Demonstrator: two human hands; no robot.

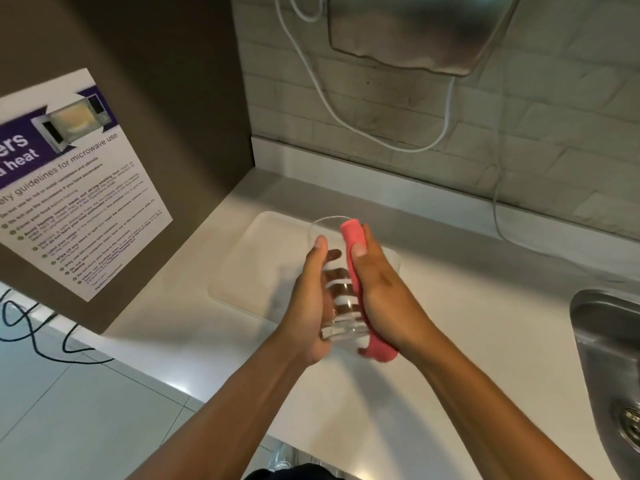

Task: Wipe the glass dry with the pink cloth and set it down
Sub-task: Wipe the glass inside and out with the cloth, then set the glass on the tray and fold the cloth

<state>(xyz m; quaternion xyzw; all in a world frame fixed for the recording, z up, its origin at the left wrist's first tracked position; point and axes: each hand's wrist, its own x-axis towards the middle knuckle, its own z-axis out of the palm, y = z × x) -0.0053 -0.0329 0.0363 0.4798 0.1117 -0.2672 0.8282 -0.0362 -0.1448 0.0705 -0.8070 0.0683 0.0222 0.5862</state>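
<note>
1. My left hand (310, 303) holds the clear drinking glass (341, 289) above the white bench (467, 306), its fingers closed around the far side and showing through the glass wall
2. The glass is tilted, with its open rim away from me and its thick base near my palm
3. My right hand (382, 289) presses the pink cloth (356, 268) along the right side of the glass, fingers closed on the cloth, thumb on top
4. One end of the cloth sticks out past my fingertips by the rim, the other curls out below my wrist
5. A white tray (256, 265) lies on the bench under my hands
6. The steel sink (602, 341) sits to the right; a microwave safety poster (79, 188) hangs on the left panel
</note>
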